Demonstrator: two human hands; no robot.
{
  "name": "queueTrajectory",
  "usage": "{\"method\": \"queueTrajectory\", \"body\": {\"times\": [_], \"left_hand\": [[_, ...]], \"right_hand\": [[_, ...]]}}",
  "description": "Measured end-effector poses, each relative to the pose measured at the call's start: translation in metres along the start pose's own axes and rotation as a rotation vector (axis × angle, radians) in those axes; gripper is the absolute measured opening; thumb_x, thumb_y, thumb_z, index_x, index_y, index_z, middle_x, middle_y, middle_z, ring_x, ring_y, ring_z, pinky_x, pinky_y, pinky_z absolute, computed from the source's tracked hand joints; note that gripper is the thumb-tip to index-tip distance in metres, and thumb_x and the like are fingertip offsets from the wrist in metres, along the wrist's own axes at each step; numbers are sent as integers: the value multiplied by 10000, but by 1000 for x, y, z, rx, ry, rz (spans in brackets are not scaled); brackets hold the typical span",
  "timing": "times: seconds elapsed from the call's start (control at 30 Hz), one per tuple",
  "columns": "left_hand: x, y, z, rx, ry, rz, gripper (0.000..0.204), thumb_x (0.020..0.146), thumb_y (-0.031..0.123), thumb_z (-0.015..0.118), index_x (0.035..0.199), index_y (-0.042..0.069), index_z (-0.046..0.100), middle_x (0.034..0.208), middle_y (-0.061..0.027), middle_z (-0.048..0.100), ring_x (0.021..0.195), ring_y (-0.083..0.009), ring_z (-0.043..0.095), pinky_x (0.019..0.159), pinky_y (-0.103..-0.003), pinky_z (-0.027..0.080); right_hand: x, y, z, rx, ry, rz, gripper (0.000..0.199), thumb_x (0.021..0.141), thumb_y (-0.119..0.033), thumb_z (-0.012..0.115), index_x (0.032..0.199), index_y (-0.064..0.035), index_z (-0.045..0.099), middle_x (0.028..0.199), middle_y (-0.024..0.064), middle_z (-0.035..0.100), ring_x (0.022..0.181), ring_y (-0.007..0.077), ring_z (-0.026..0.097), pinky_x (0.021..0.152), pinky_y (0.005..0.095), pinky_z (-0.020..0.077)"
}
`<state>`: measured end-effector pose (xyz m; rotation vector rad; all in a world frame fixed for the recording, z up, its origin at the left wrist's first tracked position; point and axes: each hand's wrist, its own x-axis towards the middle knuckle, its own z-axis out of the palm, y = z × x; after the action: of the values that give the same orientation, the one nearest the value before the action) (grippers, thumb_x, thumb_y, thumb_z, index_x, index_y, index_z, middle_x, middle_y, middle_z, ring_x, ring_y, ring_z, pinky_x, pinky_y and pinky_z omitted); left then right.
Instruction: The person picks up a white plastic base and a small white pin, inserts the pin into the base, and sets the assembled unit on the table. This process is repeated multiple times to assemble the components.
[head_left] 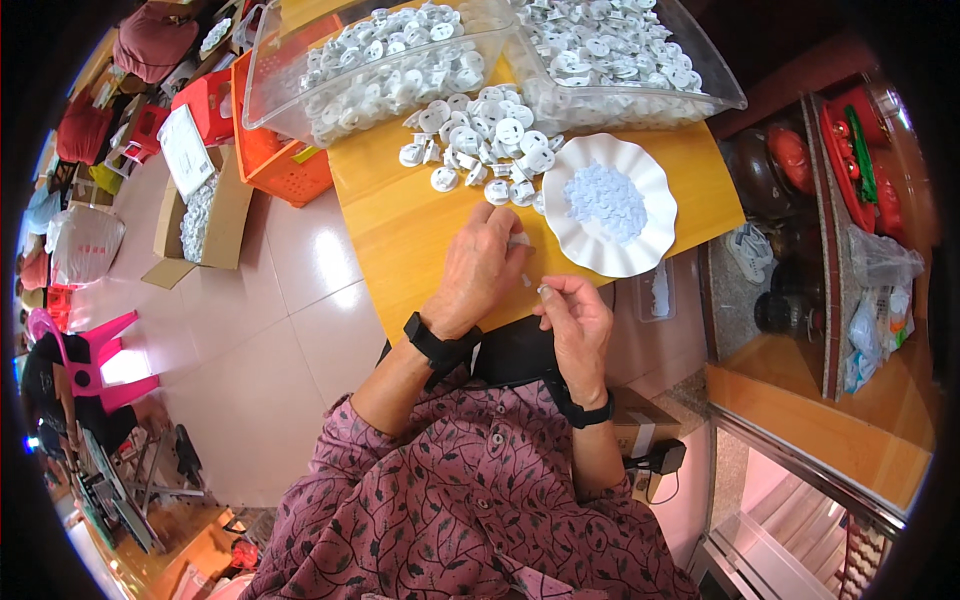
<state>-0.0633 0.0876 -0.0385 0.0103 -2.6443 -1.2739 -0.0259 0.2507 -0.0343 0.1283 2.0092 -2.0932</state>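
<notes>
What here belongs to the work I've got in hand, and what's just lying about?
Seems part of it:
- white parts piled on the table
- clear bins of more
- plate of pale bits
- small white piece in your right hand

Likely just about:
- pink stool
- red tray
- plastic bags

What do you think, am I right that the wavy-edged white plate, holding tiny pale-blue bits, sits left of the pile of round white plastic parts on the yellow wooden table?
Not quite: the head view shows the wavy-edged white plate right of the pile of round white plastic parts, not left. It does hold tiny pale-blue bits, and both are on the yellow wooden table.
</notes>
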Motion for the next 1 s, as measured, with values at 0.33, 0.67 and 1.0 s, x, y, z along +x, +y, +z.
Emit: {"method": "queueTrajectory", "body": {"times": [0.33,0.67,1.0], "left_hand": [[-16,-3,-18,-557,-72,-230,229,884,91,689,1094,18,638,934,-42,629,754,-115,608,678,-253,508],[-43,-28,-28,-1827,-335,-531,301,982,115,578,1248,-21,544,1003,-87,627,842,-138,630,751,-270,534],[-53,-30,-22,-1906,-309,-561,283,988,147,587,1218,-15,558,1008,-91,624,816,-148,610,726,-266,523]], "right_hand": [[-3,-5,11,15,-8,-157,102,998,-89,562,1050,-13,606,945,53,649,726,85,633,608,205,504],[-6,-16,26,-210,-17,-324,180,975,-29,578,1152,-3,601,964,37,608,740,86,600,629,212,495],[-8,-19,39,-25,-1,-254,255,890,41,664,1127,27,571,909,62,673,781,71,618,689,218,514]]}}
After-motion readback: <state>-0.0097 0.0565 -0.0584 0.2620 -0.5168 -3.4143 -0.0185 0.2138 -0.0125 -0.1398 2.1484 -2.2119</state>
